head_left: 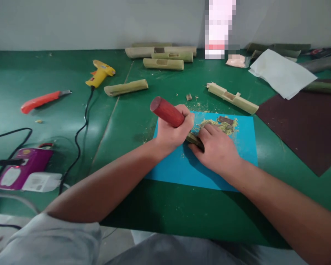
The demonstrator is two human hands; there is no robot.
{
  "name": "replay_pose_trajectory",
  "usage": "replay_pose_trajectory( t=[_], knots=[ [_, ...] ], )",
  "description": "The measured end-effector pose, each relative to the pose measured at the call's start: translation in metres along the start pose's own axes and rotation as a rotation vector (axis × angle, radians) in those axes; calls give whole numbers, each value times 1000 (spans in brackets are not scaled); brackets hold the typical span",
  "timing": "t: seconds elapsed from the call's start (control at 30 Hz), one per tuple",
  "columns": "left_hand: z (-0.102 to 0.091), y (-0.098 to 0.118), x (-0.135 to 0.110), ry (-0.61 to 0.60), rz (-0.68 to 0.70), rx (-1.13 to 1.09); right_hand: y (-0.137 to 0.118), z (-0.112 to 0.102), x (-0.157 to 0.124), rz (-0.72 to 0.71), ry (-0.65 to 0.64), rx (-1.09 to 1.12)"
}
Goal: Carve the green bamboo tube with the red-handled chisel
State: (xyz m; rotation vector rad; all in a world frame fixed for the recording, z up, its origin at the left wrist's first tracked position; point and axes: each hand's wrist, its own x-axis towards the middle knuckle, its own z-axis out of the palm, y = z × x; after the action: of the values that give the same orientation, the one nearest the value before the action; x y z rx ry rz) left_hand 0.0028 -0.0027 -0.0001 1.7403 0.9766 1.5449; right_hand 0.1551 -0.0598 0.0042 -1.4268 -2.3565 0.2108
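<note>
My left hand [175, 127] is closed round the thick red wooden handle [167, 111] of a tool whose working end is hidden. The handle tilts up and to the left. My right hand [219, 147] grips a short bamboo piece [194, 139], partly covered by the fingers, just right of the left hand. Both hands are over a blue mat [198, 175]. Pale green shavings [224, 127] and a small dark brown chip [225, 120] lie beyond the right hand's fingers.
A notched bamboo tube [233, 97] lies beyond the mat, near a brown sheet [306, 125] and white paper [283, 73]. Several bamboo tubes [164, 64] line the back. Leftward are a yellow glue gun [100, 73], a red-handled cutter [42, 101] and a purple power strip [35, 162] with cables.
</note>
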Motion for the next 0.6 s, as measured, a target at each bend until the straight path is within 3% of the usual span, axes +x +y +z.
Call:
replay_pose_trajectory(
  t=[0.33, 0.5, 0.6],
  knots=[
    [-4, 1, -1, -51, 44, -33, 8, -2, 4, 1, -27, 43],
    [0, 3, 2, 112, -56, -110, 7, -4, 5, 24, -45, 47],
    [3, 3, 6, 73, -63, -98, 3, -3, 4, 35, -41, 29]
  ],
)
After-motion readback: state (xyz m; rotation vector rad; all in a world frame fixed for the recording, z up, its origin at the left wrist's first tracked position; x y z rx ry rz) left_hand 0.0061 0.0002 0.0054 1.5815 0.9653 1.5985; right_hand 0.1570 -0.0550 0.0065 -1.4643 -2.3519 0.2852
